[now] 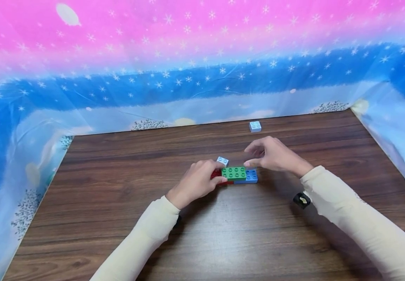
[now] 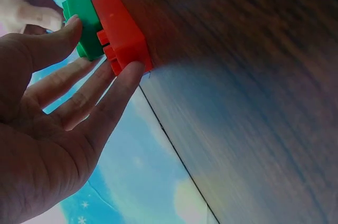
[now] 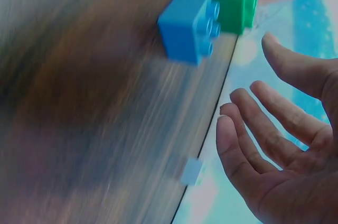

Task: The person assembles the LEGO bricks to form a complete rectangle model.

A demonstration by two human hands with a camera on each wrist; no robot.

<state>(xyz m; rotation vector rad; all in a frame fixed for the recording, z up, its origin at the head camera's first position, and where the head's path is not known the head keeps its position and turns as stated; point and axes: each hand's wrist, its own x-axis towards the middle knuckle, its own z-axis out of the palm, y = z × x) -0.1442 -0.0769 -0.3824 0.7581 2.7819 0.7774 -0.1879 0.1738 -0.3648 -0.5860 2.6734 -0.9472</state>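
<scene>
My left hand (image 1: 197,179) pinches the left end of a green brick (image 1: 235,173) between thumb and fingers. That brick bridges a red brick (image 2: 122,28) on the left and a blue brick (image 1: 251,177) on the right, both lying on the table. In the left wrist view a fingertip also touches the end of the red brick. The blue brick's right studs show uncovered. My right hand (image 1: 276,156) hovers just right of the stack, its fingers apart and loosely bent around nothing. Behind the stack lies a pale brick (image 1: 222,160), partly hidden.
Another pale brick (image 1: 255,126) stands near the back edge of the brown wooden table (image 1: 118,203). A snowflake-patterned cloth (image 1: 188,86) hangs behind the table and along its sides. A black strap piece (image 1: 302,200) shows under the right sleeve.
</scene>
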